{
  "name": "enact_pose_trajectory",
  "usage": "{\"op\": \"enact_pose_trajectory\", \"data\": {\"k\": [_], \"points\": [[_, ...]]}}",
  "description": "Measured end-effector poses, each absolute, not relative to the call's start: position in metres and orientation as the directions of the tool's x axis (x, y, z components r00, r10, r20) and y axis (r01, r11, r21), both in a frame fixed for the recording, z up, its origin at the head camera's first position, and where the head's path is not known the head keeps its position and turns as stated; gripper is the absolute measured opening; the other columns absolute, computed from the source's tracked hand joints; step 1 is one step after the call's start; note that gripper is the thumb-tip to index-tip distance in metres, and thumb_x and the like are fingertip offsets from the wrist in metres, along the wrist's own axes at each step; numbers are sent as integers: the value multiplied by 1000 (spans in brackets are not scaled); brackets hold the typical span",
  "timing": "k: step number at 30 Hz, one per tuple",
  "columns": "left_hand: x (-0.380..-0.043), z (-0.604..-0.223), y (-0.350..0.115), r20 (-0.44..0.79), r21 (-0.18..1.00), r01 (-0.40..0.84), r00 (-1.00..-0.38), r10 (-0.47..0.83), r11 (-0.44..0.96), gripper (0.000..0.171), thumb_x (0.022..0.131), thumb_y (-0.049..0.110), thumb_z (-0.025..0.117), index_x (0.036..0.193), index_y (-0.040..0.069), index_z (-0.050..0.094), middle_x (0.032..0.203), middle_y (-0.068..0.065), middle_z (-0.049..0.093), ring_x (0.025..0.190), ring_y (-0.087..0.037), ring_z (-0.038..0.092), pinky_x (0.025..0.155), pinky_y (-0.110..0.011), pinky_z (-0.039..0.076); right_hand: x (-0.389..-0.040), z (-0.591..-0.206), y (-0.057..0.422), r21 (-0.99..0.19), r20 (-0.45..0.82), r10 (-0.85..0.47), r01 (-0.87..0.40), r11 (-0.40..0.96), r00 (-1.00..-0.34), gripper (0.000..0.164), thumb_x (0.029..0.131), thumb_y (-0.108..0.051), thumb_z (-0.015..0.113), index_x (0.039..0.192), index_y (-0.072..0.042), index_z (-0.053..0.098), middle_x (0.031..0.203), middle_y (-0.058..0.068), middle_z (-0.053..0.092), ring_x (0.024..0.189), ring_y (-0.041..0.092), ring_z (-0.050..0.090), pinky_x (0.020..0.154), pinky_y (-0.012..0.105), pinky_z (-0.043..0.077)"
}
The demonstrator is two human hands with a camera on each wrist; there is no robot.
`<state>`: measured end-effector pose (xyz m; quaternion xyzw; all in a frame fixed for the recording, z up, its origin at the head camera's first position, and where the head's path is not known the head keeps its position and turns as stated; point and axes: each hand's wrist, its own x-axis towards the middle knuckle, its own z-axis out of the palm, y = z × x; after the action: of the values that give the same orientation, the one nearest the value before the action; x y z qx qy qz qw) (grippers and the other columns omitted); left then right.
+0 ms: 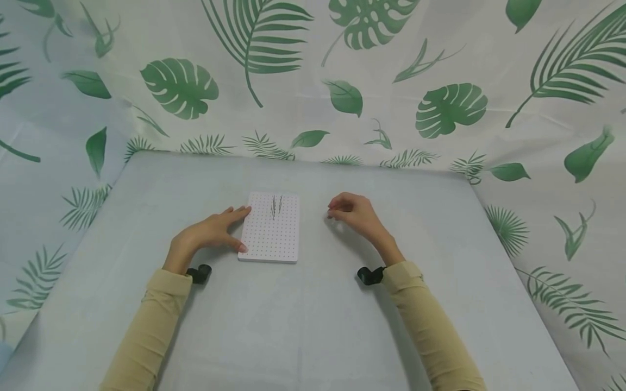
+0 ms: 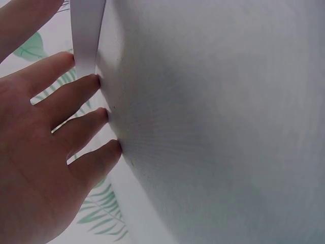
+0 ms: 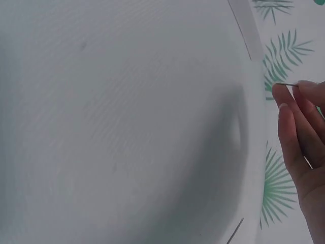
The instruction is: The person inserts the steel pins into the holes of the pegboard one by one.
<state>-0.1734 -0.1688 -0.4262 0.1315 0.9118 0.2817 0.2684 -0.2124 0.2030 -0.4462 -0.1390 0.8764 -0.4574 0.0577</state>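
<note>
A white pegboard [image 1: 269,239] with rows of small holes lies flat on the table. Several thin dark pins [image 1: 274,209] stand in its far part. My left hand [image 1: 211,231] is at the board's left side, thumb and fingers spread, tips at its edge. In the left wrist view its fingertips [image 2: 112,147] reach down to the table beside the board's pale side wall [image 2: 86,35]. Right of the board, my right hand [image 1: 354,214] is raised over the table. Its thumb and index finger pinch a thin dark pin [image 3: 287,84], held roughly level in the right wrist view.
Another thin pin [image 3: 235,231] lies on the white-covered table [image 1: 303,326] in the right wrist view. Behind and beside the table hangs a leaf-print cloth [image 1: 293,108]. Small black wrist cameras [image 1: 370,276] sit at both sleeve cuffs.
</note>
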Motion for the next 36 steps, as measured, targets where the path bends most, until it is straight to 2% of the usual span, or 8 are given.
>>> {"op": "enact_pose_trajectory", "data": {"k": [5, 13, 21, 28, 36], "points": [[-174, -427, -169, -415, 589, 87, -820, 393, 803, 102, 85, 31, 84, 165, 12, 23, 171, -19, 15, 158, -46, 6, 123, -70, 12, -213, -443, 192, -833, 17, -292, -175, 525, -956, 13, 91, -2, 74, 103, -4, 73, 101, 13, 78, 94, 24, 77, 77, 28, 55], [-174, -427, -168, -417, 592, 81, -821, 391, 802, 101, 84, 31, 84, 165, 13, 24, 170, -25, 13, 157, -49, 9, 121, -72, 14, -217, -446, 177, -849, 25, -304, -181, 497, -952, 12, 90, -1, 76, 101, -3, 73, 101, 13, 78, 94, 25, 76, 85, 35, 58], [-173, -426, -170, -423, 592, 62, -824, 376, 803, 101, 84, 29, 84, 165, 14, 24, 171, -23, 13, 157, -48, 9, 122, -72, 14, -217, -446, 159, -867, 31, -293, -171, 468, -956, 13, 88, -4, 78, 100, -6, 73, 98, 9, 78, 92, 20, 76, 80, 29, 57], [-172, -425, -171, -420, 588, 69, -826, 376, 806, 100, 85, 30, 83, 164, 14, 25, 169, -27, 12, 155, -53, 11, 120, -74, 15, -218, -448, 145, -886, 37, -291, -166, 434, -956, 13, 87, -4, 79, 99, -4, 74, 97, 11, 78, 89, 21, 77, 78, 28, 58], [-174, -429, -169, -420, 595, 62, -826, 376, 801, 100, 85, 29, 83, 165, 14, 25, 170, -23, 14, 157, -49, 8, 121, -73, 13, -219, -449, 130, -896, 40, -307, -170, 410, -951, 13, 87, -2, 78, 100, -2, 74, 98, 13, 78, 90, 22, 77, 78, 25, 58]]}}
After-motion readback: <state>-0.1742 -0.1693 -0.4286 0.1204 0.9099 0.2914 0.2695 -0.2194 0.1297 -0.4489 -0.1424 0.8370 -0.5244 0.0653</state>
